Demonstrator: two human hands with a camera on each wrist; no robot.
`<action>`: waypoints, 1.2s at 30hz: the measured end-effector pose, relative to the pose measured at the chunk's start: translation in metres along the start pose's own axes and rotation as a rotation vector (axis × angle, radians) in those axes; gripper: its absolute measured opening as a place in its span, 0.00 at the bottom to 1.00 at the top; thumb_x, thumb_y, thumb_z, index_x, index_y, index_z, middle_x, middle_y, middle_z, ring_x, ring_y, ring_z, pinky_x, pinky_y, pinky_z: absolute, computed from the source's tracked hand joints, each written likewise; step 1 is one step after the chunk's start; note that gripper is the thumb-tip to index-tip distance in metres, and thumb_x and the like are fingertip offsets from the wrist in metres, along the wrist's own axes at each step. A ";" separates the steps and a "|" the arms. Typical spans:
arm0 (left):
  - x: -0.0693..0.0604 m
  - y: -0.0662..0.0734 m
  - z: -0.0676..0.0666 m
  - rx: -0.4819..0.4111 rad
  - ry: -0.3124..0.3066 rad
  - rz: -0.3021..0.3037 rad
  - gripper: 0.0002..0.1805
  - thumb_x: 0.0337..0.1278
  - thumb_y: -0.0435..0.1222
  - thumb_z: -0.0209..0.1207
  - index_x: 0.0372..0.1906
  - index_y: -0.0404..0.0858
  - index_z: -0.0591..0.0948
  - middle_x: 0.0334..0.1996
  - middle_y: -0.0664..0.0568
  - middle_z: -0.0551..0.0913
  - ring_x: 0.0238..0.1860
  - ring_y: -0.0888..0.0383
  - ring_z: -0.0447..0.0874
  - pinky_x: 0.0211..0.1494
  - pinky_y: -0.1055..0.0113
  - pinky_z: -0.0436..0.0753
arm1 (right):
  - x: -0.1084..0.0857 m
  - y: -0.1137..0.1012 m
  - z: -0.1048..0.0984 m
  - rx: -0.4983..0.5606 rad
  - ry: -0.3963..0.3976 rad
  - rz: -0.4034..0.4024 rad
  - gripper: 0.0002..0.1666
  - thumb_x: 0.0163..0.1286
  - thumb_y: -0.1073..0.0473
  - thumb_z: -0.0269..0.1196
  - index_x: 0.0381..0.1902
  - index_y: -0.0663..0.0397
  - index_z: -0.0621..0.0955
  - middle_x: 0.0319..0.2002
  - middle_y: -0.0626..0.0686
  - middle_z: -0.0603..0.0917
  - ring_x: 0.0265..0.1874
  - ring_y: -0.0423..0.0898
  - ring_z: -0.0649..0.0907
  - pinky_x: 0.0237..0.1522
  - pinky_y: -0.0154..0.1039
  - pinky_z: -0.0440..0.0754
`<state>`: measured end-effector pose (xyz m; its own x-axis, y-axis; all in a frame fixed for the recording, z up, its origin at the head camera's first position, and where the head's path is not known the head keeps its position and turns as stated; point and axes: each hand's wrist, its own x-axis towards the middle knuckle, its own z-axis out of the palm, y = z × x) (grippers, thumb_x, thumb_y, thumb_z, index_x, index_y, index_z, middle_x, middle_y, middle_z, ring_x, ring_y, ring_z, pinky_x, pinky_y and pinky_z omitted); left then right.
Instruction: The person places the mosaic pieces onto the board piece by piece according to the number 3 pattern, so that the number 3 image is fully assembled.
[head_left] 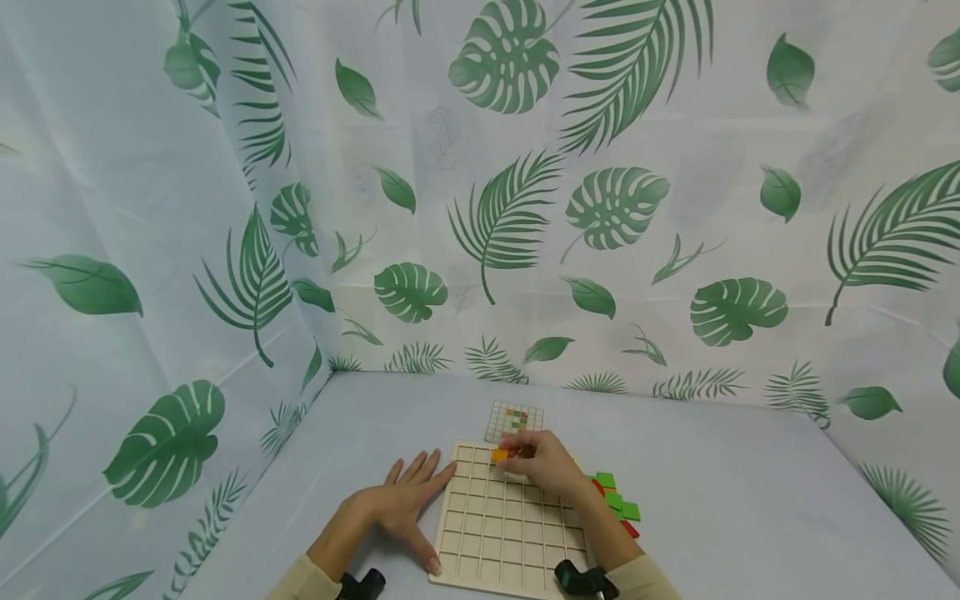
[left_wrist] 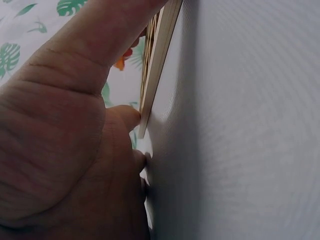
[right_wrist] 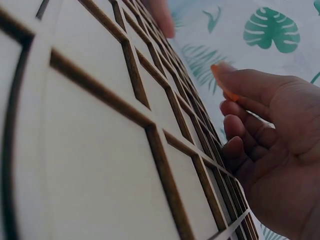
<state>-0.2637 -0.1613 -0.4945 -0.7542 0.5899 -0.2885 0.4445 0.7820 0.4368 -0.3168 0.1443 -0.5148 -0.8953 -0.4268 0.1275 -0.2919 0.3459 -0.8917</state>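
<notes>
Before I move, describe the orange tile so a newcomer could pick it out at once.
Start at the big pale wooden board marked with a grid of squares. Over its far part is the right-hand grip, pinching the orange tile. Its colour and place set it apart: the green tiles and red tiles lie beside the board's right edge.

Seeing a grid board (head_left: 510, 533) lying lower centre on the tabletop (head_left: 750, 500), a card (head_left: 513, 419) lying behind, tiles (head_left: 613, 501) lying right.
</notes>
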 end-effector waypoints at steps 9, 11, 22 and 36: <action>-0.001 0.004 0.000 -0.002 0.002 -0.018 0.79 0.33 0.66 0.80 0.86 0.52 0.42 0.86 0.41 0.34 0.86 0.39 0.28 0.82 0.32 0.33 | -0.001 0.002 0.000 -0.162 -0.015 -0.045 0.16 0.67 0.55 0.74 0.49 0.54 0.88 0.37 0.48 0.86 0.30 0.41 0.80 0.34 0.35 0.81; 0.000 0.004 0.001 0.002 0.002 -0.021 0.79 0.33 0.66 0.80 0.86 0.52 0.42 0.86 0.41 0.34 0.86 0.39 0.29 0.82 0.32 0.34 | -0.001 0.001 0.000 -0.179 -0.024 -0.045 0.15 0.65 0.55 0.75 0.47 0.54 0.88 0.36 0.48 0.86 0.30 0.41 0.80 0.34 0.35 0.80; 0.001 0.002 0.002 -0.001 0.000 -0.020 0.78 0.33 0.66 0.79 0.86 0.53 0.42 0.86 0.41 0.35 0.86 0.39 0.29 0.82 0.33 0.34 | -0.002 -0.001 0.001 -0.219 -0.062 -0.051 0.15 0.62 0.55 0.77 0.45 0.53 0.89 0.37 0.48 0.86 0.31 0.41 0.81 0.34 0.35 0.81; 0.002 -0.001 0.001 0.002 -0.007 -0.013 0.79 0.32 0.69 0.78 0.86 0.53 0.41 0.86 0.41 0.34 0.86 0.39 0.28 0.81 0.32 0.33 | -0.001 -0.007 0.005 -0.296 -0.061 -0.099 0.15 0.62 0.57 0.77 0.46 0.54 0.90 0.39 0.48 0.85 0.31 0.39 0.79 0.34 0.34 0.80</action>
<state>-0.2650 -0.1603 -0.4960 -0.7568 0.5807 -0.3000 0.4355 0.7903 0.4310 -0.3121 0.1381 -0.5114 -0.8384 -0.5168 0.1731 -0.4699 0.5246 -0.7099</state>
